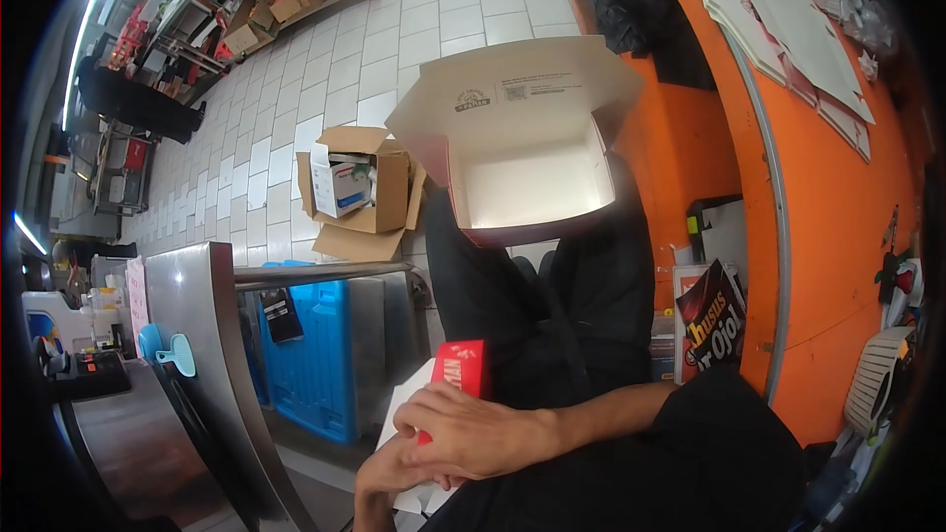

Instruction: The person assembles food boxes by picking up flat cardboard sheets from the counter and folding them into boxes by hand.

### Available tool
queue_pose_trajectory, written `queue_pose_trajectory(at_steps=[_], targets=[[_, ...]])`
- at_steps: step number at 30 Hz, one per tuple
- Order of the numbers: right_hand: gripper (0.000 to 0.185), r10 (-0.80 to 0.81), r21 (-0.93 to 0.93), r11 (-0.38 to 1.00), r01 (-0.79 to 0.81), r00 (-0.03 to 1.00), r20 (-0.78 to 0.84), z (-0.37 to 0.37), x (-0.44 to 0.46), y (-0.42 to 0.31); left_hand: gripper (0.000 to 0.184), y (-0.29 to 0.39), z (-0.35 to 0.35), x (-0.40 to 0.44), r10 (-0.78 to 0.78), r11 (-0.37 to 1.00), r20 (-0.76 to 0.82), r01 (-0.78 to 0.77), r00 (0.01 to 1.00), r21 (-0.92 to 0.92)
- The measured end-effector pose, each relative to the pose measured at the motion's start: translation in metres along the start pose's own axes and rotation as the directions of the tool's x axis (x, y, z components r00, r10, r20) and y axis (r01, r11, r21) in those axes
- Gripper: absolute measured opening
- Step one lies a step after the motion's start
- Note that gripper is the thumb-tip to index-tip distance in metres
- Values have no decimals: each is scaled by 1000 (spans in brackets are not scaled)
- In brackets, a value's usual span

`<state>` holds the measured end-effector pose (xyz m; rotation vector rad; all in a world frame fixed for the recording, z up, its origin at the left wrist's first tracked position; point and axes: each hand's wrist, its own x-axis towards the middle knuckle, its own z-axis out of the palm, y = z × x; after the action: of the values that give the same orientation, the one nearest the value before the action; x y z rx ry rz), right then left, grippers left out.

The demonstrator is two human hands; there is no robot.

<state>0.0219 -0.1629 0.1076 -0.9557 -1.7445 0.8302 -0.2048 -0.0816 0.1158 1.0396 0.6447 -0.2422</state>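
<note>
An open carton box (pixel 532 177) with a white inside and raised brown flaps rests on the person's knees. Low in the view, close to the body, is a red and white printed carton (pixel 461 366). My right hand (pixel 483 431) lies across my left hand (pixel 399 463), and both are at this carton. The fingers of my right hand are curled over it, with a bit of red showing beneath them. My left hand is partly covered by the right, its fingers around the carton's lower part.
A cardboard box (pixel 367 187) with packages stands on the tiled floor. Left are a steel counter (pixel 212 335) and a blue plastic container (pixel 313 360). An orange counter (pixel 833 227) with flat cartons (pixel 788 30) runs along the right. Another person (pixel 138 103) stands far left.
</note>
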Motion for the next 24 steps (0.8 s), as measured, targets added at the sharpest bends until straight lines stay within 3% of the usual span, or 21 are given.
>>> queue_pose_trajectory(at_steps=[1,2,4,5,6,7,8,9,10,12,13,14,15,16,18,19,24], targets=[[27,-30,95,995,10,977,209,-3,-1,3,30,1,0,0,-22,1000,-4,22,1000,-6],[27,-29,93,996,10,978,206,-1,-2,4,32,3,0,0,-45,999,-8,45,999,-12],[32,-44,-16,999,46,993,107,6,-5,5,34,-2,-11,-5,-42,976,76,24,996,216],[32,-46,-18,999,48,993,106,7,-2,5,34,4,-14,-10,-41,976,76,23,996,218],[38,-80,11,997,80,995,-61,9,3,5,36,14,-14,-17,149,952,-76,-122,986,280],[44,-105,35,993,116,969,-225,9,5,5,38,24,-11,-23,339,899,-213,-249,916,359],[44,-108,34,992,118,969,-221,6,5,4,39,30,1,-24,323,944,-441,-252,837,213],[49,-167,39,983,180,962,-216,2,6,2,45,14,-14,-24,441,892,-492,-427,750,147],[54,-228,45,969,242,950,-213,-1,6,1,45,10,-17,-18,444,891,-496,-430,747,150],[59,-213,54,973,223,965,-154,4,10,8,50,13,-18,-7,464,695,-795,-717,390,54],[56,-140,2,990,141,980,-144,4,12,13,50,18,-15,-3,468,694,-793,-717,390,56],[54,-67,-49,997,60,988,-139,4,13,19,49,25,-10,0,470,623,-735,-773,489,-116],[37,-76,-13,997,75,973,-217,7,14,30,49,30,-6,2,487,538,-661,-792,571,-288],[37,-89,-15,996,88,972,-216,6,14,38,49,22,-9,5,495,535,-662,-798,562,-278],[23,-89,108,987,119,965,-248,3,11,47,45,-7,-20,13,543,657,-633,-749,552,-88],[20,77,505,861,68,962,-261,6,9,44,46,-18,-20,16,597,688,-588,-726,546,24],[24,-101,352,912,213,945,-310,-20,10,49,45,25,21,48,521,630,-677,-769,520,-106]])
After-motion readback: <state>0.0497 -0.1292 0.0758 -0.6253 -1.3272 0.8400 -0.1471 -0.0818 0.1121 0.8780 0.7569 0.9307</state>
